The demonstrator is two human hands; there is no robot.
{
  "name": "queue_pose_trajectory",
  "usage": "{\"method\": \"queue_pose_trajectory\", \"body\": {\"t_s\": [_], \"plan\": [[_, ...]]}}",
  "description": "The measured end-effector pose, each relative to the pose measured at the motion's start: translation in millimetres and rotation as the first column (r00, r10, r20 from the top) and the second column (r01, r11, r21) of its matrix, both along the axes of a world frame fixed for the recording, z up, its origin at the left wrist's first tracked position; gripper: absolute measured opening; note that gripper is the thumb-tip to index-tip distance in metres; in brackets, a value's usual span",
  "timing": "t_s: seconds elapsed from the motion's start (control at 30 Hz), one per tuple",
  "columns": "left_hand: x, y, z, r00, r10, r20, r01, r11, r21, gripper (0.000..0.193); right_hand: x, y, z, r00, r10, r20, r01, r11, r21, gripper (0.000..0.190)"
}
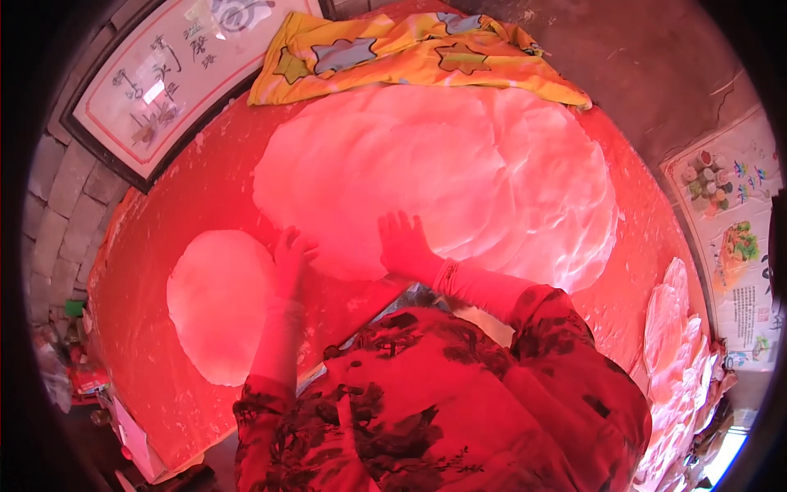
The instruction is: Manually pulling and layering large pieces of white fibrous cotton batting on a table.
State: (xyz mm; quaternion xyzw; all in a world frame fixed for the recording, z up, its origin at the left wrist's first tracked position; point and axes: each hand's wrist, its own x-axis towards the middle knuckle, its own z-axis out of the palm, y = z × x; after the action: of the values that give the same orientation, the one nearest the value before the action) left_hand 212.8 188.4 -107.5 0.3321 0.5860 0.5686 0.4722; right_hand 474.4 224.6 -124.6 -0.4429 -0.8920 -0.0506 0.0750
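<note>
Several thin, pale dough sheets (381, 172) overlap in a wide pile in front of me, pink under the red light. My right hand (406, 243) lies palm down with fingers apart over the pile's near part. Beside the pile's lower left edge is my left hand (294, 261), its fingers spread and the fingertips close to the dough; I cannot tell whether they touch it. A separate oval dough sheet (218, 307) rests flat to the left, partly hidden by my left forearm.
A red tabletop (141, 246) carries the dough. Yellow star-print cloth (418, 58) borders the pile's far side. A framed calligraphy panel (166, 86) leans by a brick wall at far left. More stacked sheets (670, 357) lie at right, below a printed poster (731, 246).
</note>
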Motion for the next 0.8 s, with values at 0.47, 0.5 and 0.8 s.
{"method": "queue_pose_trajectory", "body": {"t_s": [0.47,0.5,0.8], "plan": [[16,81,-16,0.989,0.044,0.140,-0.011,0.973,-0.232,0.011,100,210,159,0.904,0.086,-0.420,-0.047,0.993,0.104,0.014],[19,78,-12,0.987,0.058,0.148,-0.021,0.971,-0.238,0.011,88,201,215,0.860,0.091,-0.502,-0.096,0.995,0.015,0.011],[35,70,-30,0.704,0.097,0.704,-0.134,0.991,-0.003,0.012,-19,118,124,0.863,0.158,-0.481,-0.028,0.964,0.266,0.006]]}}
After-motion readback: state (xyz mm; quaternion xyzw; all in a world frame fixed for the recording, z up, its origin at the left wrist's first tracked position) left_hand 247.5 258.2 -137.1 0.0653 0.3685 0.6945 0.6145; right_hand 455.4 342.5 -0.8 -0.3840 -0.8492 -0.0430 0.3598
